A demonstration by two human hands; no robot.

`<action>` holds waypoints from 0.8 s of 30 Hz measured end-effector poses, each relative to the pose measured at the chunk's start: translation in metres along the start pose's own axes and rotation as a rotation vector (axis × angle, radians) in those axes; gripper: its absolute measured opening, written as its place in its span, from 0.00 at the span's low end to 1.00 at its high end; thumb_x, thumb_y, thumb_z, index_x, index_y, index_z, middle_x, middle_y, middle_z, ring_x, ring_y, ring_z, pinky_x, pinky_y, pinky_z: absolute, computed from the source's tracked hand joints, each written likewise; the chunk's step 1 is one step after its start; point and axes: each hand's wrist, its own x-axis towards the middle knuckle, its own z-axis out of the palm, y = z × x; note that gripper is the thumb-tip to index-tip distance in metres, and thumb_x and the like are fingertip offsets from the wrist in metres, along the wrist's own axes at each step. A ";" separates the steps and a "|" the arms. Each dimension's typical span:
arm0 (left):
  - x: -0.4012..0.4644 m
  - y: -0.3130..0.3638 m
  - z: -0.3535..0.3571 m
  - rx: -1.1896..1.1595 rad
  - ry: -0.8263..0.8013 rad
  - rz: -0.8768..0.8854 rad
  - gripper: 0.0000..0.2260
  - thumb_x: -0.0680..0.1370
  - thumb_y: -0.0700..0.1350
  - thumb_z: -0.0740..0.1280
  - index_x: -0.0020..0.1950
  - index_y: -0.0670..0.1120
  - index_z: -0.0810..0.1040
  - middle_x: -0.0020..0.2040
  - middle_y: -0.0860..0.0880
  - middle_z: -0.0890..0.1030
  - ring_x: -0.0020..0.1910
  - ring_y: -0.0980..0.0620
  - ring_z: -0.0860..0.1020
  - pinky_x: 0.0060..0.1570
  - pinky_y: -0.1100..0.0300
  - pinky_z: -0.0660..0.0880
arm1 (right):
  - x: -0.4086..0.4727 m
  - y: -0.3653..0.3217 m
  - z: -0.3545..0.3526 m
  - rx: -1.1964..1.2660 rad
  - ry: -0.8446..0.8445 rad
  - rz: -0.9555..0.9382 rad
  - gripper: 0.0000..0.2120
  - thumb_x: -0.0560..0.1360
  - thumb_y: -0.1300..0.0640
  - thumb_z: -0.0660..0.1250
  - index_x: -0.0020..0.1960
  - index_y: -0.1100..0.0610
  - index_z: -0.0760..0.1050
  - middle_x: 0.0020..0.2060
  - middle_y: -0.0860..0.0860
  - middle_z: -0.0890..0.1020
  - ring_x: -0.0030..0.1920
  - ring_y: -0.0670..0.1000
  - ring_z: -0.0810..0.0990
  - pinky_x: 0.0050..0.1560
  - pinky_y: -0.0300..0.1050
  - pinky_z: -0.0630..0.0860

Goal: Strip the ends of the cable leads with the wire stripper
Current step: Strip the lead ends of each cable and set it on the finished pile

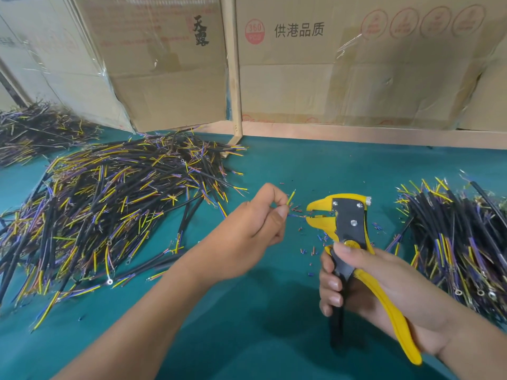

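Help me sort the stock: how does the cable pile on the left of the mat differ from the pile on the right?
The left pile is broad and loosely scattered, cables crossing at many angles; the right pile is narrower, its cables lying more nearly parallel. The left pile lies fully in view; the right pile runs off the frame edge. Both hold black cables with yellow and purple leads, some with ring terminals, on the green mat.

Two bare forearms and hands [247,229], no sleeves, apparently no rings; short, plain fingernails

Teal tabletop [301,165]; taped cardboard sheets [356,72] on wooden frame [233,78] behind.
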 end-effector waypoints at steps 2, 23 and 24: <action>0.000 0.001 0.001 0.014 -0.010 0.024 0.06 0.85 0.48 0.52 0.50 0.49 0.62 0.30 0.46 0.69 0.31 0.47 0.63 0.32 0.52 0.64 | 0.004 -0.006 -0.001 0.010 -0.061 0.121 0.19 0.70 0.47 0.78 0.45 0.61 0.77 0.35 0.58 0.71 0.35 0.58 0.71 0.42 0.56 0.76; -0.001 0.010 0.011 -0.074 -0.015 -0.058 0.10 0.84 0.50 0.52 0.51 0.44 0.64 0.32 0.51 0.74 0.31 0.54 0.67 0.33 0.64 0.65 | -0.004 0.002 0.008 -0.026 -0.139 0.137 0.20 0.70 0.47 0.78 0.44 0.62 0.77 0.34 0.58 0.71 0.34 0.58 0.72 0.41 0.54 0.76; -0.002 0.011 0.011 -0.089 -0.017 -0.061 0.10 0.84 0.49 0.51 0.51 0.43 0.64 0.32 0.51 0.74 0.29 0.56 0.67 0.33 0.67 0.64 | -0.004 0.002 0.009 -0.028 -0.131 0.138 0.20 0.70 0.46 0.78 0.43 0.62 0.77 0.33 0.58 0.71 0.33 0.58 0.72 0.41 0.54 0.76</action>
